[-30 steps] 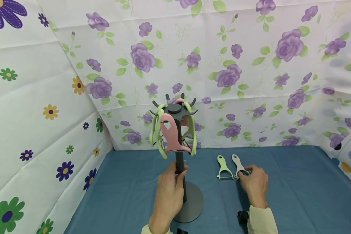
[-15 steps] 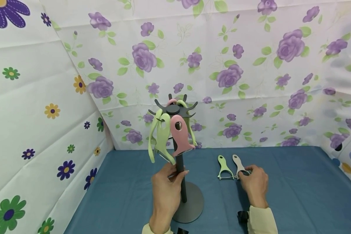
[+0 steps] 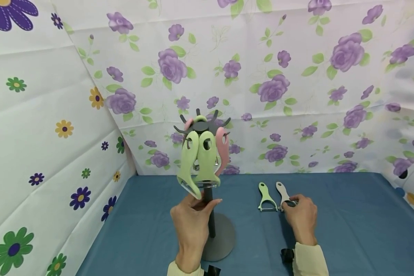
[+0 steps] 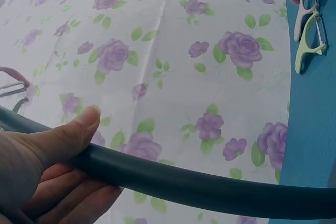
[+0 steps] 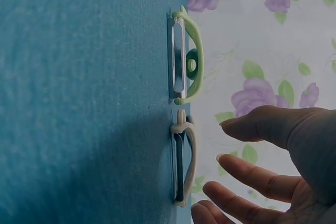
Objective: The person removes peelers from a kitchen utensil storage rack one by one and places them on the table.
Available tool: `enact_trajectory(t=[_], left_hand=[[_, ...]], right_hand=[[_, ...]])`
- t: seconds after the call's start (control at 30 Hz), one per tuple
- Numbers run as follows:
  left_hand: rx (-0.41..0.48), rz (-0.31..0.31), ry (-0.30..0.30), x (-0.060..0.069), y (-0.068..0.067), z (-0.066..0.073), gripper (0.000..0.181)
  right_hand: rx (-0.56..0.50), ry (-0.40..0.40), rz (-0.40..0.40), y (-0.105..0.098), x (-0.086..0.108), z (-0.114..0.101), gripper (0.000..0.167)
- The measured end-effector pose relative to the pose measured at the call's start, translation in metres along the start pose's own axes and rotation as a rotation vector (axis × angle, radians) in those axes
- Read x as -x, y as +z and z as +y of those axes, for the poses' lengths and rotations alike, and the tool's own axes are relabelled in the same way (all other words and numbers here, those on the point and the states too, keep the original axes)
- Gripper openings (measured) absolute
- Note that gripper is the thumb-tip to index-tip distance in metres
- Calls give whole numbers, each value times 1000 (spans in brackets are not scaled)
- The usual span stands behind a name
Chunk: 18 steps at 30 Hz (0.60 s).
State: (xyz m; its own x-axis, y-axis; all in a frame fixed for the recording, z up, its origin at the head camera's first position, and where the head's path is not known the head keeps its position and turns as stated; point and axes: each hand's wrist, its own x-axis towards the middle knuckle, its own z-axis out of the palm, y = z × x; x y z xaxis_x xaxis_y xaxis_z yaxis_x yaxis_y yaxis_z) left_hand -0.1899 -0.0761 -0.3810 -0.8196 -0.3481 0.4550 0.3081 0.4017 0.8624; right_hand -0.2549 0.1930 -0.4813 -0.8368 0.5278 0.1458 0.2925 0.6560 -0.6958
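My left hand (image 3: 191, 226) grips the dark upright pole (image 3: 212, 224) of a round-based stand between thumb and fingers. The left wrist view shows the thumb lying along the pole (image 4: 178, 182). From the hooks of the stand's top hang several Y-shaped peelers: two green peelers (image 3: 206, 163) in front, a pink peeler (image 3: 222, 147) at the right, others partly hidden behind. My right hand (image 3: 301, 218) hovers over a white peeler (image 3: 281, 189) on the table; in the right wrist view its loosely bent fingers are apart from that peeler (image 5: 194, 150). Left of it lies a green peeler (image 3: 264, 193).
A blue cloth (image 3: 151, 214) covers the table. Behind stands a white sheet with purple roses (image 3: 276, 88), and another flowered sheet (image 3: 55, 153) closes the left side. The stand's round grey base (image 3: 224, 241) rests on the cloth.
The stand's top has turned in my left hand, so the pink peeler moved from the front to the right and green ones came forward. My right hand has stayed by the white peeler.
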Motion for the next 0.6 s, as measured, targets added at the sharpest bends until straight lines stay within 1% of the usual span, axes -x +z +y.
enact_trajectory(t=[0.07, 0.17, 0.37, 0.43, 0.5, 0.6], left_hand=[[-8, 35, 18, 1, 1, 0, 22], [-56, 73, 41, 2, 1, -1, 23], [-138, 102, 78, 1, 1, -3, 28], [-158, 108, 87, 1, 1, -4, 29], [-159, 99, 101, 0, 0, -4, 29], [-160, 59, 108, 0, -3, -4, 30]], right_hand=[[-3, -1, 1, 0, 0, 0, 32], [-4, -1, 3, -1, 0, 1, 32], [-2, 15, -9, -1, 0, 1, 33], [-4, 17, -11, -1, 0, 1, 34], [-6, 15, -11, -2, -1, 1, 34], [-5, 3, -7, -2, -1, 2, 33]])
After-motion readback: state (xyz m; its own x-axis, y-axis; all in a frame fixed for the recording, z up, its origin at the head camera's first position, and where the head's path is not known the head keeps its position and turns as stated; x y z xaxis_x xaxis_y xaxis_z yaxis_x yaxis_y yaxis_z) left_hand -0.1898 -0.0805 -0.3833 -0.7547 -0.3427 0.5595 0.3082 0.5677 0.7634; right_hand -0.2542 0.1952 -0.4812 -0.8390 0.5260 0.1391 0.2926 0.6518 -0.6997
